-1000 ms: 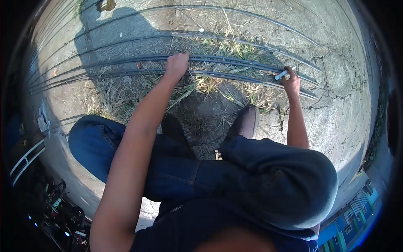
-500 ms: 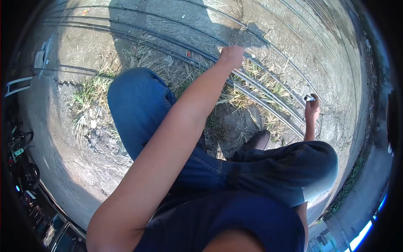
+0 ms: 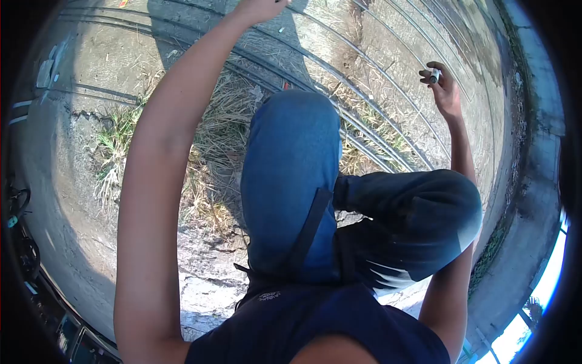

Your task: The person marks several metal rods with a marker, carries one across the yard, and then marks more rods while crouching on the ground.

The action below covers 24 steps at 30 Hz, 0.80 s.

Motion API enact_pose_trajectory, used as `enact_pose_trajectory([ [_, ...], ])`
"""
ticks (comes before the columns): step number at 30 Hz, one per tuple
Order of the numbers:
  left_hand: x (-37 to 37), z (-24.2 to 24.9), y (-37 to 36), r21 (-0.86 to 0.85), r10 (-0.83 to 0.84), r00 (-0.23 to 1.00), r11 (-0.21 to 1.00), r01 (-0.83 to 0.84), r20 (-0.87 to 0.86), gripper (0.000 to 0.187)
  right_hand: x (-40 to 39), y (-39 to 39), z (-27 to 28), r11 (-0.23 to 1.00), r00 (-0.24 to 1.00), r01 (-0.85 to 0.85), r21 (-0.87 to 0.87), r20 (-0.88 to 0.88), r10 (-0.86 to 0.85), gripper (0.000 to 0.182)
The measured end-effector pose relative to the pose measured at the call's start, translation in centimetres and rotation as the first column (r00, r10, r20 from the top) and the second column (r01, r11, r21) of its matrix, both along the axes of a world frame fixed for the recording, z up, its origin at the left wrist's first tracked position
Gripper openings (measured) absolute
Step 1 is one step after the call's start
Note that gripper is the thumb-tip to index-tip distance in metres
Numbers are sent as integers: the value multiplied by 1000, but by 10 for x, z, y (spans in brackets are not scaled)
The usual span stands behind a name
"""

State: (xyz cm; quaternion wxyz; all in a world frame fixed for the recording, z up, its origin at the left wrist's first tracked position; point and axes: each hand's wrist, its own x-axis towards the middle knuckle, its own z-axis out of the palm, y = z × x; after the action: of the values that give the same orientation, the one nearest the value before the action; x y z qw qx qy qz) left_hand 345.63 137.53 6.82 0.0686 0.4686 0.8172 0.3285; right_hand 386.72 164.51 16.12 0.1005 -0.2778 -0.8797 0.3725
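Note:
My right hand (image 3: 446, 96) is held out over the ground at the right, its fingers closed around a small pale cylinder (image 3: 434, 75) with a dark end. What kind of thing the cylinder is, I cannot make out. Far forward, at the top edge of the view, my left hand (image 3: 262, 8) has its fingers curled and partly cut off. A long thin metal rod (image 3: 339, 37) runs from beside those fingers toward the right; whether they grip it is hidden. More long rods (image 3: 370, 148) lie roughly parallel across the ground below both hands.
My raised knee (image 3: 291, 133) and bent other leg (image 3: 418, 212) fill the middle. Dry grass (image 3: 227, 115) grows among the rods on rough concrete ground (image 3: 85, 218). Dark clutter (image 3: 27, 242) lines the far left edge, and a green strip of plants (image 3: 494, 242) borders the right.
My left hand has moved forward and left, away from the rods near my feet. The right hand has gone forward with the cylinder. My left knee has shifted right in view.

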Motion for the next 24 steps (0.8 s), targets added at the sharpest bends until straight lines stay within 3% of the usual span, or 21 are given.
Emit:
enact_pose_trajectory([
  [2, -48, -63, -58, -120, -34, 991, 993, 18, -129, 34, -33, -27, -37, 992, 993, -54, -117, 96, 65, 34],
  [4, -42, -62, -111, -292, 102, 995, 952, -94, 15, 38, -66, -54, -86, 969, 980, -92, -227, 152, 129, 32],
  [5, -47, -70, -132, -307, 116, 993, 946, -103, 24, 38, -82, -59, -129, 956, 977, -169, -241, 83, 194, 31],
  [7, -58, -88, -169, -369, 180, 984, 915, -166, 5, 37, -123, -100, -175, 972, 960, -193, -133, 181, 215, 31],
  [8, -64, -94, -181, -385, 189, 982, 907, -171, 8, 37, -142, -117, -190, 932, 953, -291, -216, 24, 303, 32],
  [9, -69, -98, -191, -389, 208, 978, 902, -187, 12, 37, -165, -135, -204, 924, 926, -378, 66, 20, 377, 34],
  [12, -89, -95, -200, -440, 257, 966, 868, -229, 3, 35, -221, -171, -248, 917, 917, -398, -18, 15, 399, 37],
  [14, -104, -108, -199, -424, 222, 970, 873, -241, -95, 32, -243, -183, -272, 890, 902, -430, 151, 23, 432, 36],
  [15, -115, -116, -193, -438, 223, 971, 867, -239, -89, 32, -249, -188, -286, 891, 901, -433, 135, 26, 434, 36],
  [17, -137, -135, -174, -449, 222, 972, 863, -232, -75, 28, -254, -196, -311, 829, 896, -434, 352, 79, 436, 39],
  [18, -142, -152, -160, -479, 219, 974, 851, -216, -50, 28, -253, -199, -328, 821, 900, -426, 380, 91, 425, 39],
  [20, -140, -156, -121, -239, 235, 961, 934, -264, -146, 26, -254, -200, -328, 837, 903, -423, 348, 92, 419, 38],
  [21, -142, -170, -111, -246, 233, 963, 933, -261, -138, 26, -257, -198, -327, 848, 910, -408, 338, 79, 407, 38],
  [23, -147, -212, -98, 34, 242, 955, 970, -240, -171, 22, -257, -196, -328, 857, 906, -422, 295, 114, 407, 38],
  [24, -149, -222, -96, 21, 239, 957, 971, -239, -166, 22, -258, -197, -329, 859, 906, -422, 289, 120, 405, 38],
])
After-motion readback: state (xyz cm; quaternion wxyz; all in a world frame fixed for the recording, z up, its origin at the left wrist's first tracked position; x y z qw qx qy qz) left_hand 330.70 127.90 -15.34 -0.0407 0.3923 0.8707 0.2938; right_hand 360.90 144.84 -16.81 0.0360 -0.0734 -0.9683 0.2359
